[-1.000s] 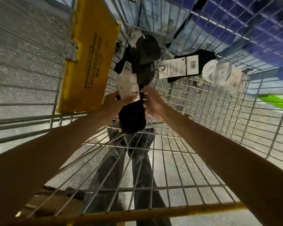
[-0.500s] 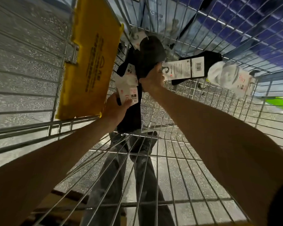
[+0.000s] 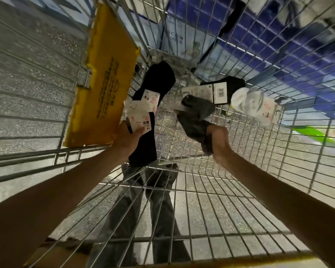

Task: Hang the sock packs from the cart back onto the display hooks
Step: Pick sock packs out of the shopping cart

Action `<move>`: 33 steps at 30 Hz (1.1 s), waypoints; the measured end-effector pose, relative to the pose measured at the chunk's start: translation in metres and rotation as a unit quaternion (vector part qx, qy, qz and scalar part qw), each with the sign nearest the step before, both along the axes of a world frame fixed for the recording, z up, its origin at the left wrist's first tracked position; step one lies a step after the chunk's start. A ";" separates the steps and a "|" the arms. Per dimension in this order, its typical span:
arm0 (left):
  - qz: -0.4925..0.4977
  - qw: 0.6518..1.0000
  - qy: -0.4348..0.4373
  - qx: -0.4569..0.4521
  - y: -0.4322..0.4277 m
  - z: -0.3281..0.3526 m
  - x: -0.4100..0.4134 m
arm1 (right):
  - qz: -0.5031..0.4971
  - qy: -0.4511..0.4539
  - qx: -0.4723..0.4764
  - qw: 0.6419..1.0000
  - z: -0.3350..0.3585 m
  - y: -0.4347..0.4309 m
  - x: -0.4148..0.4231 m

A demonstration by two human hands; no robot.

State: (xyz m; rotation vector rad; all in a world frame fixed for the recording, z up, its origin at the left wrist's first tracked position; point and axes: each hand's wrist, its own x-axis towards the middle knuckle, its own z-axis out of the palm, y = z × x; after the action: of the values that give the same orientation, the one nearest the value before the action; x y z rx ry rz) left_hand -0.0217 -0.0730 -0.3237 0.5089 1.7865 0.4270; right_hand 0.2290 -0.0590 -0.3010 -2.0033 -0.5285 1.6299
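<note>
I look down into a wire shopping cart (image 3: 240,190). My left hand (image 3: 127,137) grips a black sock pack (image 3: 143,144) by its white card label, above the cart floor. My right hand (image 3: 218,141) grips a dark grey sock pack (image 3: 196,117), lifted off the floor toward the right. On the cart floor lie another black sock pack (image 3: 157,80) with a white label, a black pack with a barcode label (image 3: 220,91), and a white sock pack (image 3: 255,105) at the right side.
A yellow plastic child-seat flap (image 3: 106,84) stands against the cart's left wall. Blue shelving (image 3: 278,35) shows beyond the cart's far end. My legs in dark trousers (image 3: 159,200) are visible through the near wire panel. A yellow handle bar (image 3: 220,262) runs along the bottom.
My right hand reached forward to the dark grey pack, took hold of it and pulled it back and rightward off the pile. My left hand keeps holding the black pack.
</note>
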 end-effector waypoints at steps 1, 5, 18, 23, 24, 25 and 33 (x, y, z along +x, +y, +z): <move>-0.007 1.000 0.003 -0.004 0.000 -0.001 0.002 | 0.001 0.002 -0.016 1.000 0.001 -0.006 0.006; -0.051 0.998 -0.024 0.022 -0.002 0.001 0.011 | 0.009 0.059 -0.085 0.995 0.002 -0.027 0.004; 0.060 0.979 -0.186 -0.059 0.005 0.015 0.011 | 0.176 0.138 0.034 0.974 0.006 -0.056 -0.030; 0.075 0.975 -0.202 -0.048 0.010 0.017 0.013 | 0.352 -0.011 0.146 0.925 0.002 -0.057 -0.025; 0.078 0.974 -0.207 -0.049 0.011 0.018 0.012 | 0.356 -0.004 0.173 0.918 0.002 -0.057 -0.024; 0.079 0.973 -0.209 -0.050 0.011 0.019 0.012 | 0.357 -0.002 0.194 0.914 0.001 -0.056 -0.022; 0.073 0.988 -0.131 -0.040 0.009 0.017 0.018 | 0.056 0.020 0.105 0.993 0.006 -0.039 -0.041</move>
State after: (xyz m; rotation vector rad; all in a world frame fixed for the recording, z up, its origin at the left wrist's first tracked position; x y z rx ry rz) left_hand -0.0038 -0.0638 -0.3070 0.2545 1.5839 0.4978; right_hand 0.1883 -0.0976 -0.2949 -1.8122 -0.7756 1.6037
